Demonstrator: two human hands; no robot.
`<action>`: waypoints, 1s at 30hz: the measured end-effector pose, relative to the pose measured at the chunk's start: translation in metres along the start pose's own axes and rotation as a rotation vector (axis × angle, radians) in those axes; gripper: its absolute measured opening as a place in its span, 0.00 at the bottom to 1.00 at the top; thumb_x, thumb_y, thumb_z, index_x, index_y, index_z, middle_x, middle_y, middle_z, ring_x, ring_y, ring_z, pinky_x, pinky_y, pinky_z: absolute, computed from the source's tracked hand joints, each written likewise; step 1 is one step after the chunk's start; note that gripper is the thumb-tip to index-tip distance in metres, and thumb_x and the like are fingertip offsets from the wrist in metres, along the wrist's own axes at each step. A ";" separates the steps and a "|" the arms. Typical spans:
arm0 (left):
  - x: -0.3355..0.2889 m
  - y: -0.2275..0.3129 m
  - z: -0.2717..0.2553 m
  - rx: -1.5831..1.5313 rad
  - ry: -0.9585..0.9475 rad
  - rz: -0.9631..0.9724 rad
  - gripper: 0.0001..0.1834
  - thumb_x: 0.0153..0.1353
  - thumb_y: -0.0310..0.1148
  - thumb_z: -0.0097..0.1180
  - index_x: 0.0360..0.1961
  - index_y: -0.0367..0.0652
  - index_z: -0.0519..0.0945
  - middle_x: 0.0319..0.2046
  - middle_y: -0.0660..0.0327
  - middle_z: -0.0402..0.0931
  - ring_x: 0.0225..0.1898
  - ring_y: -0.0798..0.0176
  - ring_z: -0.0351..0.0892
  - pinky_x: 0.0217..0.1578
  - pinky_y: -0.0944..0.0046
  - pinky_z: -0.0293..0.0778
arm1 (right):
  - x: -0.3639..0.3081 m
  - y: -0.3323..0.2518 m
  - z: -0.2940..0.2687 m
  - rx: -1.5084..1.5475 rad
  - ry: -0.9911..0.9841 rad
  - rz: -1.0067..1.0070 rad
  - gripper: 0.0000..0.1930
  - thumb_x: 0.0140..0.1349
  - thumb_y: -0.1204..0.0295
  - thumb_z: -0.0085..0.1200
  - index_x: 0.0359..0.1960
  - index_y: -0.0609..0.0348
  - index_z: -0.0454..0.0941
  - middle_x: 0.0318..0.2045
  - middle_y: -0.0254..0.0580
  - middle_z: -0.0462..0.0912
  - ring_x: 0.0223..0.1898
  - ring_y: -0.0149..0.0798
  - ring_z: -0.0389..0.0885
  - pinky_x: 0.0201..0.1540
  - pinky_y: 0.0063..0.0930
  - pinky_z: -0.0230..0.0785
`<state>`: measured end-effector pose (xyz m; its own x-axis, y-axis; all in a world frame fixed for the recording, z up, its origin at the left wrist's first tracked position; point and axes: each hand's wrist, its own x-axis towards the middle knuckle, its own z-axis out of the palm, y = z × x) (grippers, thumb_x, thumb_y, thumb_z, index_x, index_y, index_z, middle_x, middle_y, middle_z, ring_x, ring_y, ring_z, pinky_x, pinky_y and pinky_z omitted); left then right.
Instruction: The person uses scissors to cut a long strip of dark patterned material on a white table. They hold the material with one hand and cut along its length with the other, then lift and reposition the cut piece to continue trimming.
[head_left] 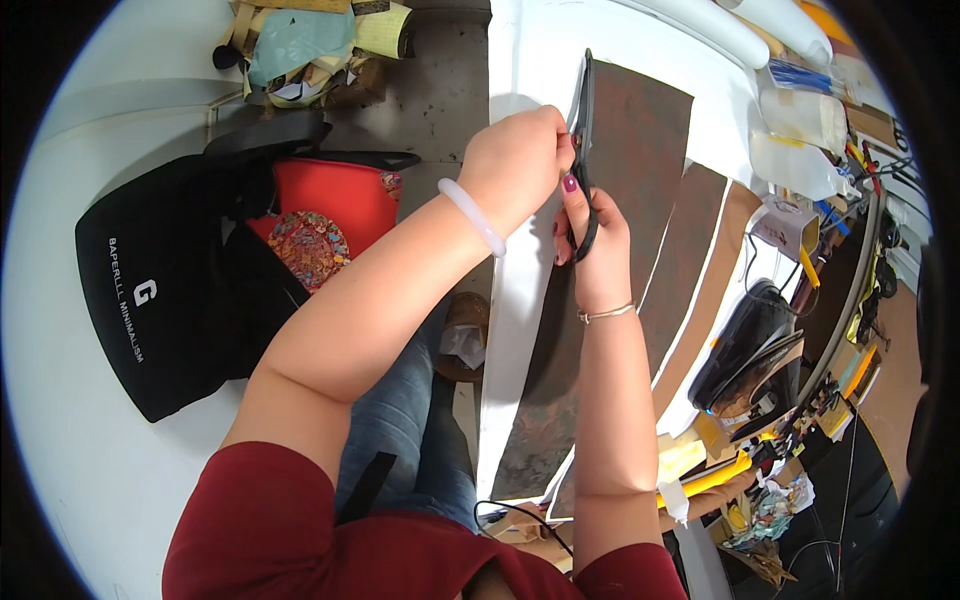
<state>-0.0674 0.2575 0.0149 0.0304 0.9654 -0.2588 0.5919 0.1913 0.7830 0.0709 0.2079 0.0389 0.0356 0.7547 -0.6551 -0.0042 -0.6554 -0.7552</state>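
Observation:
My right hand [603, 235] is closed round the handles of black-handled scissors [586, 110], whose blades point away from me. Right beside the blades, the fingers of my left hand [520, 165] are pinched together; what lies between them is too small to make out. Beneath both hands is a long dark brown mottled sheet [640, 130], its left edge running near the scissors. Whether the blades are closed on that edge cannot be told. Narrower brown strips [690, 240] lie to its right, with white lines between them.
The sheets rest on a white tabletop [525, 60]. Along its right side stand plastic bottles [800, 165], a black device [740, 340] and cluttered tools. To my left are a black bag [150, 290] and a red patterned item [330, 210]. Scraps [310, 50] are heaped at the far left.

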 end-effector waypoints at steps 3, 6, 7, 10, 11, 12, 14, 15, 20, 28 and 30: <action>-0.019 -0.005 0.004 0.144 0.089 0.160 0.10 0.66 0.34 0.60 0.40 0.38 0.82 0.38 0.52 0.84 0.37 0.46 0.84 0.38 0.51 0.78 | -0.010 -0.003 -0.002 0.056 0.011 -0.012 0.21 0.69 0.53 0.63 0.31 0.57 0.72 0.19 0.33 0.75 0.14 0.24 0.67 0.18 0.22 0.61; -0.038 -0.014 0.004 0.181 0.077 0.245 0.10 0.67 0.34 0.60 0.40 0.37 0.82 0.39 0.50 0.81 0.39 0.44 0.82 0.40 0.49 0.77 | -0.039 -0.007 -0.009 0.078 -0.024 -0.069 0.22 0.69 0.52 0.62 0.31 0.56 0.72 0.21 0.33 0.75 0.14 0.24 0.67 0.19 0.22 0.61; -0.046 -0.017 0.003 0.140 0.126 0.267 0.09 0.66 0.33 0.60 0.39 0.37 0.82 0.39 0.50 0.81 0.39 0.43 0.81 0.40 0.49 0.77 | -0.051 -0.008 -0.011 0.090 -0.036 -0.091 0.21 0.69 0.52 0.62 0.31 0.56 0.72 0.21 0.33 0.75 0.14 0.24 0.66 0.20 0.22 0.61; -0.078 -0.026 -0.006 0.019 0.217 0.278 0.09 0.65 0.30 0.62 0.39 0.34 0.82 0.38 0.47 0.79 0.36 0.44 0.81 0.39 0.51 0.76 | -0.094 -0.008 -0.021 0.102 -0.063 -0.094 0.23 0.70 0.48 0.60 0.31 0.56 0.72 0.21 0.33 0.75 0.15 0.25 0.68 0.21 0.23 0.62; -0.092 -0.029 -0.012 -0.036 0.238 0.267 0.08 0.66 0.31 0.61 0.38 0.35 0.83 0.37 0.48 0.79 0.37 0.43 0.80 0.40 0.51 0.76 | -0.110 -0.007 -0.024 0.117 -0.090 -0.108 0.24 0.69 0.46 0.59 0.31 0.56 0.72 0.21 0.33 0.75 0.16 0.26 0.68 0.21 0.23 0.62; -0.106 -0.031 -0.017 -0.083 0.255 0.257 0.08 0.66 0.32 0.61 0.38 0.36 0.83 0.37 0.48 0.79 0.38 0.42 0.80 0.41 0.50 0.76 | -0.127 -0.005 -0.029 0.047 -0.083 -0.107 0.27 0.68 0.41 0.57 0.31 0.55 0.71 0.22 0.33 0.75 0.17 0.26 0.70 0.22 0.22 0.63; -0.133 -0.034 -0.028 -0.203 0.292 0.216 0.08 0.64 0.32 0.64 0.37 0.36 0.83 0.35 0.49 0.79 0.38 0.43 0.79 0.41 0.51 0.75 | -0.156 -0.001 -0.036 0.066 -0.122 -0.111 0.28 0.67 0.39 0.57 0.31 0.55 0.72 0.23 0.33 0.75 0.17 0.26 0.71 0.22 0.21 0.64; -0.147 -0.035 -0.035 -0.223 0.322 0.201 0.10 0.66 0.32 0.64 0.39 0.34 0.83 0.34 0.52 0.79 0.32 0.52 0.81 0.35 0.57 0.77 | -0.172 0.002 -0.040 0.070 -0.106 -0.082 0.29 0.66 0.38 0.57 0.31 0.55 0.72 0.23 0.33 0.76 0.17 0.26 0.72 0.22 0.21 0.64; -0.238 -0.032 -0.060 -0.698 0.147 -0.006 0.10 0.70 0.30 0.61 0.44 0.31 0.84 0.34 0.60 0.83 0.29 0.70 0.82 0.32 0.69 0.82 | -0.277 0.029 -0.073 0.081 -0.068 -0.151 0.27 0.67 0.37 0.54 0.38 0.50 0.70 0.28 0.33 0.72 0.20 0.28 0.67 0.27 0.24 0.61; -0.433 -0.085 0.014 -1.039 -0.235 -0.488 0.09 0.72 0.29 0.57 0.48 0.36 0.82 0.35 0.61 0.81 0.36 0.65 0.83 0.43 0.63 0.84 | -0.462 0.152 -0.120 0.235 0.003 -0.147 0.31 0.74 0.36 0.39 0.39 0.56 0.69 0.28 0.33 0.70 0.20 0.26 0.66 0.25 0.23 0.60; -0.471 -0.101 0.052 -1.084 -0.293 -0.631 0.08 0.72 0.29 0.56 0.45 0.37 0.82 0.33 0.62 0.79 0.34 0.65 0.82 0.42 0.63 0.84 | -0.487 0.177 -0.122 0.293 -0.006 -0.088 0.32 0.73 0.35 0.39 0.39 0.57 0.69 0.27 0.33 0.69 0.20 0.26 0.66 0.26 0.22 0.60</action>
<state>-0.0999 -0.2261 0.0284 0.2424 0.6077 -0.7562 -0.3806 0.7766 0.5021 0.1744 -0.2790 0.2265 0.0430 0.8088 -0.5865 -0.2894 -0.5518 -0.7822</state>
